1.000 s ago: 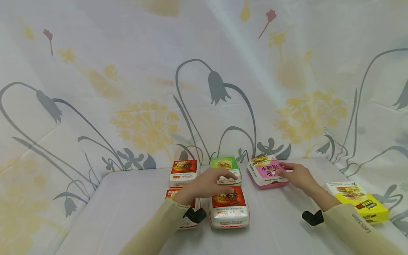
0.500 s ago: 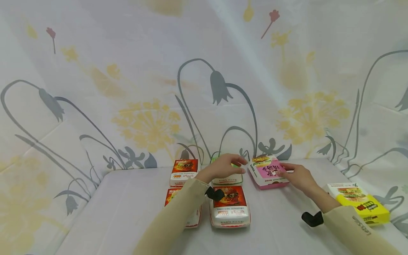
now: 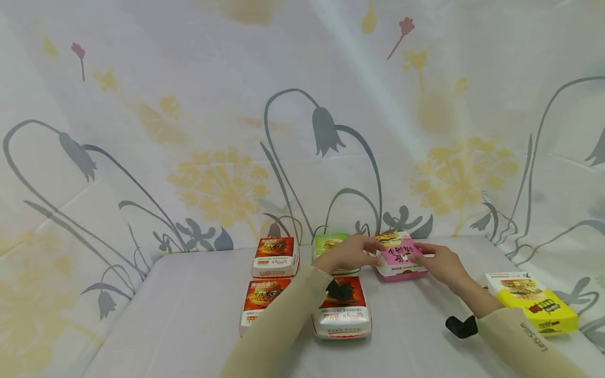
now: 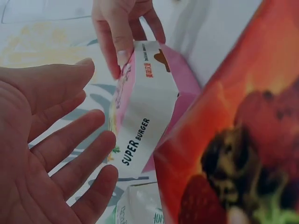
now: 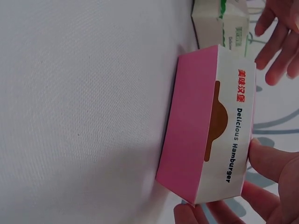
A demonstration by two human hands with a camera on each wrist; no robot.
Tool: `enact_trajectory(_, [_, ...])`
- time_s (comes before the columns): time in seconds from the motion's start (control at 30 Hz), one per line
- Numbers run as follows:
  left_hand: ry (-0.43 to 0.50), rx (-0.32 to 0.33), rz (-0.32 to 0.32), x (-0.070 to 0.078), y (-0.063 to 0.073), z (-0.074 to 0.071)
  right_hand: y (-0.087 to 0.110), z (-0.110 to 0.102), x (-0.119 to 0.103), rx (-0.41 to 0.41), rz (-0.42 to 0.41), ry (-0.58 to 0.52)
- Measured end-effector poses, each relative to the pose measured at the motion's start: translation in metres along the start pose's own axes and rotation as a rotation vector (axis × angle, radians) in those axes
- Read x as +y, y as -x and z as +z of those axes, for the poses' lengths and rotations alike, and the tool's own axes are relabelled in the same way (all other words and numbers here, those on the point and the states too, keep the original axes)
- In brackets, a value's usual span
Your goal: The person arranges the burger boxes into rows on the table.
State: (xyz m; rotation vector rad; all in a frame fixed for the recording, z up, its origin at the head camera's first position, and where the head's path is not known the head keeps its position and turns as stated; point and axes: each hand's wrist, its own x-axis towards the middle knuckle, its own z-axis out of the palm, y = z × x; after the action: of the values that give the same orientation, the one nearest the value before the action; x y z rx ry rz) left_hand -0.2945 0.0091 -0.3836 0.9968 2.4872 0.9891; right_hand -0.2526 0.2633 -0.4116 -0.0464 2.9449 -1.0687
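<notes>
Bench (image 3: 189,315): pale woven covering
Red boxes (image 3: 274,255): three, two left, one front centre
Green box (image 3: 326,244): behind the centre red one
Pink box (image 3: 400,259): right of green, askew
Yellow box (image 3: 536,307): far right, well apart

Left of the pink box (image 3: 402,259), the left hand (image 3: 351,254) partly hides the green box (image 3: 326,244). In the left wrist view, right of the pink box, a blurred red box (image 4: 252,121) is cut off.
</notes>
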Motion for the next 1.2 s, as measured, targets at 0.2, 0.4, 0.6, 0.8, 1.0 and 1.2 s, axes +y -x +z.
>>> enact_trajectory(0.2, [-0.040, -0.035, -0.028, 0.003, -0.003, 0.006, 0.001, 0.001, 0.000, 0.022, -0.029, 0.016])
enact_trajectory(0.4, [-0.092, -0.047, -0.027, 0.004, -0.006, 0.006, 0.002, 0.001, 0.005, 0.008, -0.036, -0.011])
enact_trajectory(0.6, [-0.092, -0.037, -0.015, 0.002, -0.007, 0.006, 0.003, 0.000, 0.013, -0.016, -0.068, 0.000])
enact_trajectory(0.8, [-0.115, -0.025, -0.018, 0.002, -0.008, 0.007, 0.006, 0.001, 0.019, 0.012, -0.153, 0.065])
enact_trajectory(1.0, [-0.141, 0.019, -0.060, 0.003, -0.010, 0.009, 0.014, 0.002, 0.018, 0.072, -0.248, 0.111])
enact_trajectory(1.2, [-0.221, 0.032, -0.091, 0.008, -0.013, 0.009, 0.021, 0.003, 0.019, 0.108, -0.316, 0.123])
